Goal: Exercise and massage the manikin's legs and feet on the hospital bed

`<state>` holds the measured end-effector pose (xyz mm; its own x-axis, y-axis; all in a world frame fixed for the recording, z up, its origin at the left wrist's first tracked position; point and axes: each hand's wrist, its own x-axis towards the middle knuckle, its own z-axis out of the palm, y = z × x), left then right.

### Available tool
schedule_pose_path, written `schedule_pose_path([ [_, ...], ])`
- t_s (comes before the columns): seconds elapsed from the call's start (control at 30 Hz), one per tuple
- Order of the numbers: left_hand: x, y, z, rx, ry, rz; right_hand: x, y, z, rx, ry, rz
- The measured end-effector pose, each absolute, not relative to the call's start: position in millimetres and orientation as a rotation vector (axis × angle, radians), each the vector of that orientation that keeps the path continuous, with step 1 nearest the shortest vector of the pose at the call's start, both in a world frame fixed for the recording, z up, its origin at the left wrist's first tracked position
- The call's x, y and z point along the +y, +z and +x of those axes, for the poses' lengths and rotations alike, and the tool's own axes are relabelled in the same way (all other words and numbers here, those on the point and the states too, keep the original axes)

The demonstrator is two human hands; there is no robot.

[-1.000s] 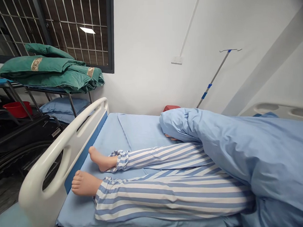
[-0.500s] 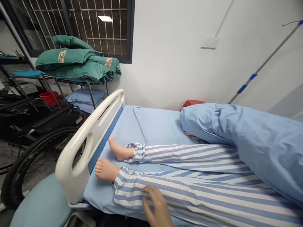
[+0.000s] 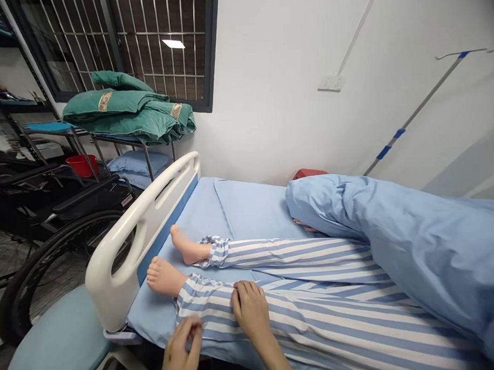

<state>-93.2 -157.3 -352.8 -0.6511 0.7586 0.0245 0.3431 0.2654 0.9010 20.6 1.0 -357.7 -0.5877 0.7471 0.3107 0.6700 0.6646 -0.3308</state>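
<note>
Right hand (image 3: 251,309), one: lying palm-down on the near striped trouser leg (image 3: 316,317), its fingers bending over the top of the shin, its thumb standing a little apart from them; nothing is being pinched that I am seeing. Left hand (image 3: 182,346), one: hovering or resting by the near side of the cuff (image 3: 190,295), over the near edge of the mattress; thumb and forefinger are curving round a small gap, the tips blurring, so I cannot tell whether they are meeting or touching cloth.

Forearms: both rising from the near edge, the right one slanting up and leftward, the left hand tilting slightly rightward.

Trousers: blue-and-white striped cloth, creasing along the legs and gathering in ruffles at the ankles. Near trouser leg: running beside the near mattress edge. Feet, two, bare and smooth: the near foot (image 3: 165,277) and far foot (image 3: 188,246) are pointing toward the footboard (image 3: 140,202), a pale, rounded, glossy piece with cut-out openings.

Sheet (image 3: 251,203): pale blue, showing a crease near the footboard. Quilt (image 3: 419,233): blue, puffy, wrinkling, covering the upper body toward the head end.
</note>
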Motion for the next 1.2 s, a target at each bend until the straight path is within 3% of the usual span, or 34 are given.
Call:
schedule_pose_path([
  [0.1,-102.5,-341.5,-118.6,2.177,1.301,1.457,1.2,-356.5,21.1,-2.476,0.234,-1.104],
  [0.2,-68.5,-349.4,-139.6,2.352,1.031,1.725,2.2,-356.5,21.7,-2.476,0.244,-1.100],
  [0.33,-57.3,-370.1,-154.5,2.581,0.640,1.971,2.8,-358.0,22.5,-2.464,0.290,-1.116],
  [0.47,-61.6,-372.7,-154.8,2.721,0.505,2.050,9.8,-354.9,22.8,-2.446,0.434,-1.102],
  [0.6,-60.9,-370.5,-148.7,2.780,0.468,2.066,29.2,-340.8,7.1,-2.438,0.499,-1.013],
  [0.8,-59.0,-375.5,-140.7,2.844,0.517,1.932,69.2,-322.1,-59.8,-2.571,0.287,-0.930],
  [1.2,-59.9,-372.7,-137.4,2.819,0.575,1.886,92.9,-337.7,-104.8,-2.692,0.212,-0.886],
])
